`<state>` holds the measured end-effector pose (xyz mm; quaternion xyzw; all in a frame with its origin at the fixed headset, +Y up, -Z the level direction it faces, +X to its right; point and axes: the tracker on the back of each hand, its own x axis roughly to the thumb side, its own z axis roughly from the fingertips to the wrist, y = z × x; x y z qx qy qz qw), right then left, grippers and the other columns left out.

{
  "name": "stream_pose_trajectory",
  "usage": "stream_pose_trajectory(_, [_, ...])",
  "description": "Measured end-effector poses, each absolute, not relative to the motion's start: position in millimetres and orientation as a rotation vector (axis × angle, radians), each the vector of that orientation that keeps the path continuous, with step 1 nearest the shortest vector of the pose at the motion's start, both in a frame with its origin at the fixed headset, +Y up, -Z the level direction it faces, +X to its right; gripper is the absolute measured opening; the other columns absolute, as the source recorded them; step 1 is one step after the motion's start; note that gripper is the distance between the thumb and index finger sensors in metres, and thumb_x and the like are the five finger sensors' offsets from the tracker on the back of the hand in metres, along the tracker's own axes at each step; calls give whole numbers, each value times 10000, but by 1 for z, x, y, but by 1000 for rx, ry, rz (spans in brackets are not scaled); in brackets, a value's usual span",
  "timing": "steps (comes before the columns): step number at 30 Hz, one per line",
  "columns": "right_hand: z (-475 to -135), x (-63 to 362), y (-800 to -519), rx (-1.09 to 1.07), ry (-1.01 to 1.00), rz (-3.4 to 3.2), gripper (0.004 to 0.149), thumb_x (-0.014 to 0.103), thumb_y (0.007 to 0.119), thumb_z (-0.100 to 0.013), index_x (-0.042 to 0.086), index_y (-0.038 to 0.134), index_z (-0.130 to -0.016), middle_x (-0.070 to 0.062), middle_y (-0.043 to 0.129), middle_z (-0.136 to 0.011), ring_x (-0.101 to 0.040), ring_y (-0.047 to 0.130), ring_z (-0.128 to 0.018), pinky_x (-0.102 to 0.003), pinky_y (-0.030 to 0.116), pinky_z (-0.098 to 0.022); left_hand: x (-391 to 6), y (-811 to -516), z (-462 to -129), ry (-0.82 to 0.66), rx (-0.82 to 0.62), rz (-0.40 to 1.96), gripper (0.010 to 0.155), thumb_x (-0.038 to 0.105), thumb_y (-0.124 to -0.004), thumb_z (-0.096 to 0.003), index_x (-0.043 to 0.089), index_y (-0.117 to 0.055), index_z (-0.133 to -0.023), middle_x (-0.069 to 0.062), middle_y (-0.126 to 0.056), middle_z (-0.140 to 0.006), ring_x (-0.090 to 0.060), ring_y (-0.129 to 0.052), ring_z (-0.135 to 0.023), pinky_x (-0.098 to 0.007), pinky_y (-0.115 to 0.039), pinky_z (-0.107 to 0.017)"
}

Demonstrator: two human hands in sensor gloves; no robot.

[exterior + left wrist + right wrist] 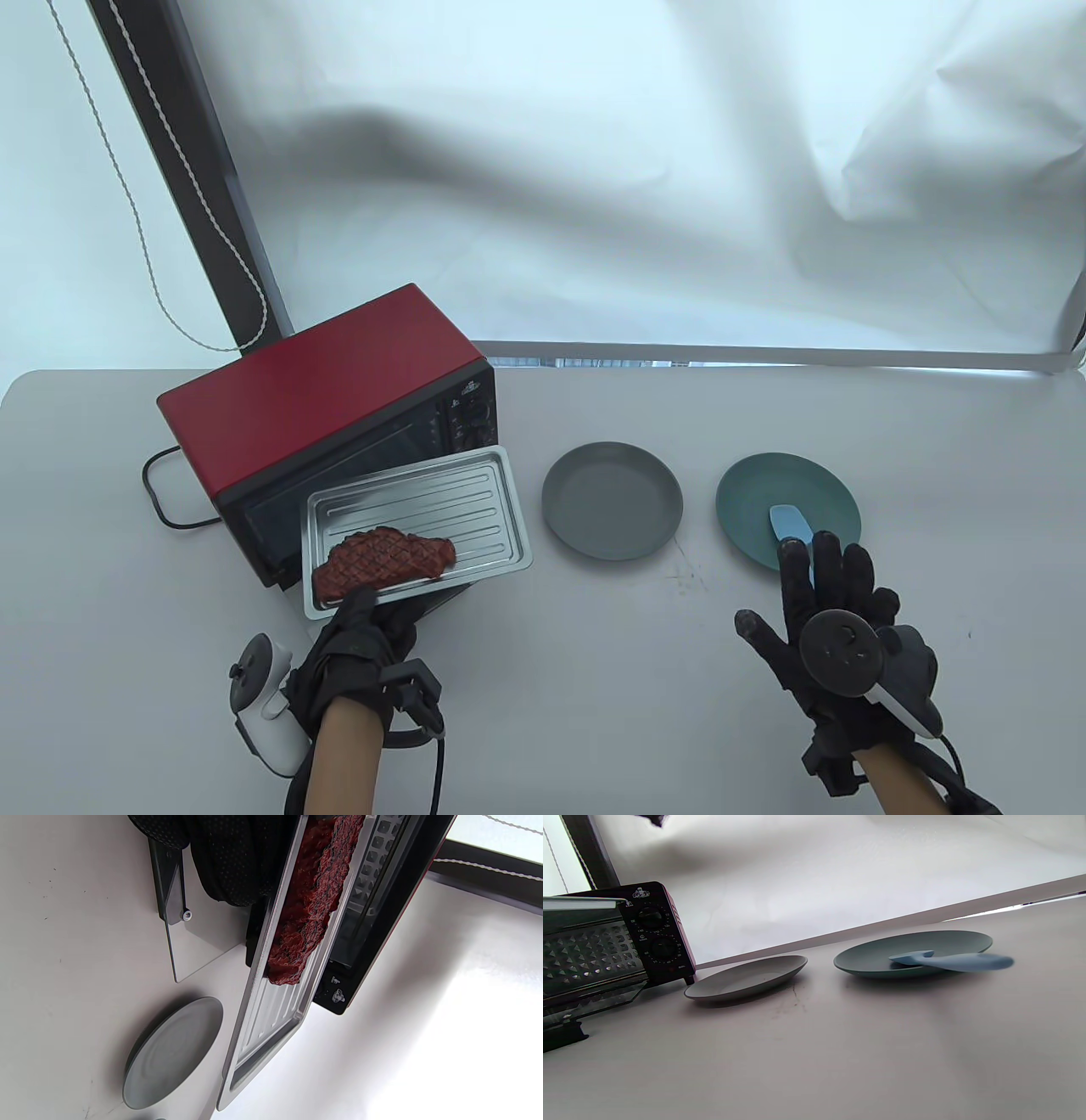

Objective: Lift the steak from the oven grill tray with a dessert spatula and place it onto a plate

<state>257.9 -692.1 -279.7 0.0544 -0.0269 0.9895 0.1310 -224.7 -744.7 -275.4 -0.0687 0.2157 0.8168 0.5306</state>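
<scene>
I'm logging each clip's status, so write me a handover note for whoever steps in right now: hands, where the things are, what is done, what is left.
Left hand: grips the near edge of the oven grill tray, pulled out of the red oven.
Right hand: open, fingers spread over the handle of the blue dessert spatula; not gripped yet.
Steak: on the tray's near left end.
Spatula: blade resting in the teal plate; the grey plate beside it holds nothing.
Done: tray out.
Left: grip spatula, slide under steak, lift, set it on a plate.
</scene>
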Motion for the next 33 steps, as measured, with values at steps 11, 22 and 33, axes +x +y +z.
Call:
stream_pose_trajectory(11, [-279, 257, -692, 175, -85, 2874, 880, 649, 525, -634, 165, 4, -1153, -353, -43, -1206, -671, 52, -1057, -856, 195, -649, -195, -738, -277, 441, -216, 1962, 443, 287, -595, -732, 50, -539, -1102, -92, -791, -1021, -257, -892, -896, -560, -608, -733])
stream_pose_trajectory(22, [-278, 258, -690, 176, -98, 2860, 879, 649, 525, -634, 164, 6, -1153, -354, -42, -1206, -671, 55, -1057, -857, 197, -647, -143, -751, -281, 375, -353, 1985, 438, 291, -598, -733, 60, -535, -1101, -88, -788, -1024, -256, -889, -900, -559, -607, -734])
stream_pose_trajectory(33, [-276, 254, -692, 204, -82, 2848, 876, 649, 517, -635, 158, 15, -1158, -359, -26, -1210, -671, 64, -1059, -856, 204, -648, -101, -758, -275, 313, -491, 1963, 433, 294, -611, -730, 75, -531, -1096, -82, -777, -1031, -262, -878, -913, -564, -601, -734])
